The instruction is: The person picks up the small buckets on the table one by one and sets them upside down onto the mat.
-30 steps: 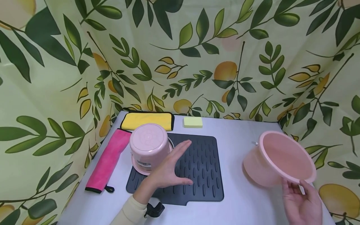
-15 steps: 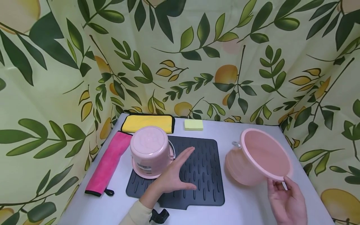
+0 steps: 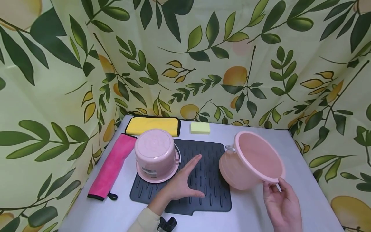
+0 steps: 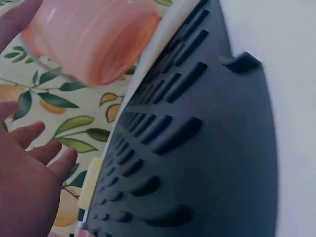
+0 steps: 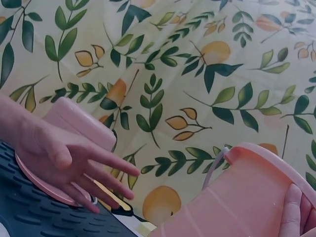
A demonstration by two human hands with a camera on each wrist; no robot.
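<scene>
My right hand (image 3: pixel 282 204) pinches the near rim of a pink bucket (image 3: pixel 242 170), which is tilted with its mouth toward the right. The bucket's left side overlaps the right edge of a dark ribbed drying mat (image 3: pixel 207 190). My left hand (image 3: pixel 182 183) is spread over the mat, thumb and fingers wide apart, holding nothing. Just behind it a second, smaller pink bucket (image 3: pixel 155 153) stands upside down on the mat's left part. In the right wrist view, fingers (image 5: pixel 292 212) press on the held bucket's wall, and its handle (image 5: pixel 213 170) hangs at the far side.
A rolled pink cloth (image 3: pixel 113 167) lies along the table's left side. At the back are a folded yellow cloth (image 3: pixel 152 125) with black edging and a pale yellow sponge (image 3: pixel 200 128). A leaf-patterned curtain (image 3: pixel 214 64) encloses the white table (image 3: pixel 255 216).
My right hand has carried the tilted bucket leftward from the table's right side to the mat's edge. The left hand has shifted slightly right, still spread.
</scene>
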